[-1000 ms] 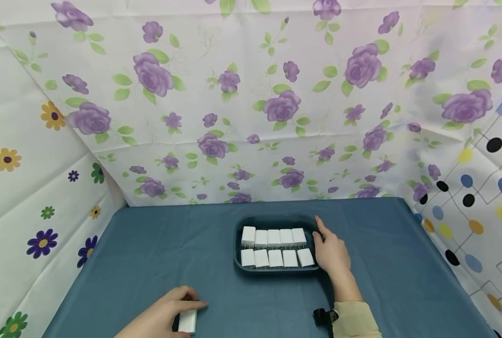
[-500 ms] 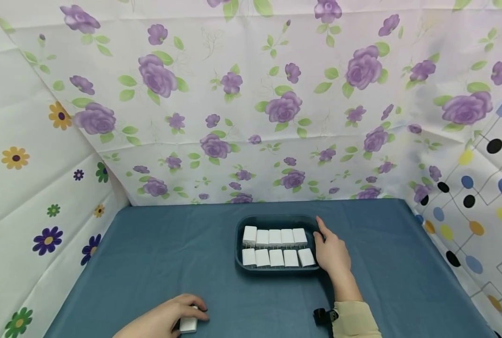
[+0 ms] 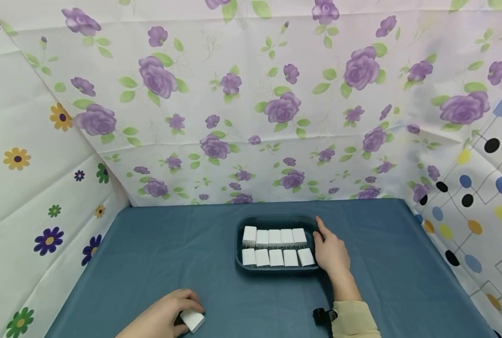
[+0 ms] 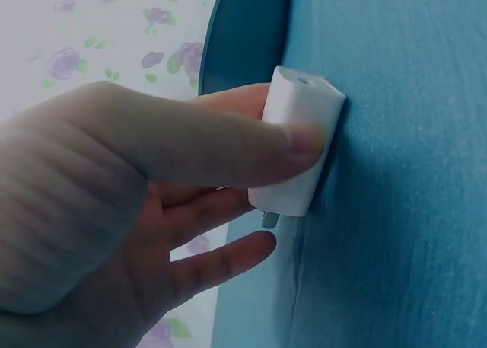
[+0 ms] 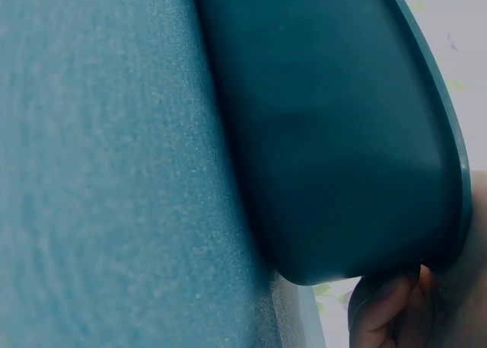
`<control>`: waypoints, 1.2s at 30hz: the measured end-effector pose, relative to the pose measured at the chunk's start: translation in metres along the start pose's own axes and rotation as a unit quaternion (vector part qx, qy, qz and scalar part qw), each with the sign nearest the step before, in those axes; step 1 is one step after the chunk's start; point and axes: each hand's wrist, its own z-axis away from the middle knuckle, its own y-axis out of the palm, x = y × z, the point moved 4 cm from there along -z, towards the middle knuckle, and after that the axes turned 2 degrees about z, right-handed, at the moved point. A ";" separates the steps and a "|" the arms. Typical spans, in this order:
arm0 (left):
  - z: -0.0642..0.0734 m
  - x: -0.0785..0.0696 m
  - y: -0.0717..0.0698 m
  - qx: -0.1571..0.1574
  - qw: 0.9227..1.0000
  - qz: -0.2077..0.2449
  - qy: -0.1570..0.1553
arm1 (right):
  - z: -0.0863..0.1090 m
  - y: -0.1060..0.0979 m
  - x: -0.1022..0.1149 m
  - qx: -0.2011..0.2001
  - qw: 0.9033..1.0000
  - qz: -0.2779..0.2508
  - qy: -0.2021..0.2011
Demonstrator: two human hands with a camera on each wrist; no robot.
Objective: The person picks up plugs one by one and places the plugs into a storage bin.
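Note:
My left hand (image 3: 168, 311) pinches a white plug-in charger (image 3: 193, 322) at the near left of the table. In the left wrist view the thumb lies across this charger (image 4: 293, 100), fingers behind it, and a metal prong shows at its lower end. The charger is tilted, close to the cloth. A dark teal tray (image 3: 272, 271) holds two rows of white chargers (image 3: 276, 258), with prongs showing between the rows. At the tray's right end my right hand (image 3: 333, 253) grips the rim. From the right wrist view, curled fingers (image 5: 384, 310) show at the tray's end wall.
A blue cloth (image 3: 149, 253) covers the table. Behind it hangs a white curtain (image 3: 251, 117) with purple flowers, and patterned sheets close off both sides. A black strap device (image 3: 320, 316) sits at my right wrist, beside the beige sleeve (image 3: 354, 319).
My left hand has turned the charger from nearly upright in the head view to a slant, with more of its end showing. The right hand and the tray stay put.

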 end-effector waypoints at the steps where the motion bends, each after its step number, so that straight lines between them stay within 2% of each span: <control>1: 0.000 0.000 0.000 -0.004 1.000 -0.002 -0.001 | 0.000 0.000 0.000 0.001 1.000 -0.001 -0.001; 7: -0.001 0.002 -0.002 -0.016 0.999 -0.024 -0.020 | 0.001 0.000 0.001 0.002 1.000 -0.007 -0.003; 11: -0.002 0.002 -0.003 -0.022 0.999 -0.022 -0.026 | 0.001 -0.001 0.000 0.002 1.000 -0.008 -0.003; 22: -0.005 0.004 -0.003 -0.023 0.999 -0.005 -0.021 | -0.002 0.000 -0.001 0.001 1.000 -0.005 -0.004; 24: -0.006 0.001 -0.004 -0.041 0.999 -0.009 -0.008 | -0.002 0.001 -0.001 0.002 1.000 -0.005 -0.004; 27: -0.008 -0.005 -0.009 -0.084 0.996 -0.014 0.024 | -0.003 0.001 -0.002 0.000 1.000 -0.005 -0.007; 31: -0.010 -0.015 -0.013 -0.155 0.985 -0.025 0.072 | -0.003 0.000 -0.002 -0.002 1.000 -0.005 -0.008; 33: -0.012 -0.019 -0.015 -0.188 0.978 -0.036 0.083 | -0.002 0.000 -0.001 -0.003 1.000 -0.003 -0.008; 36: -0.019 -0.026 -0.018 -0.220 0.971 -0.051 0.078 | -0.001 0.001 -0.001 -0.003 1.000 -0.001 -0.009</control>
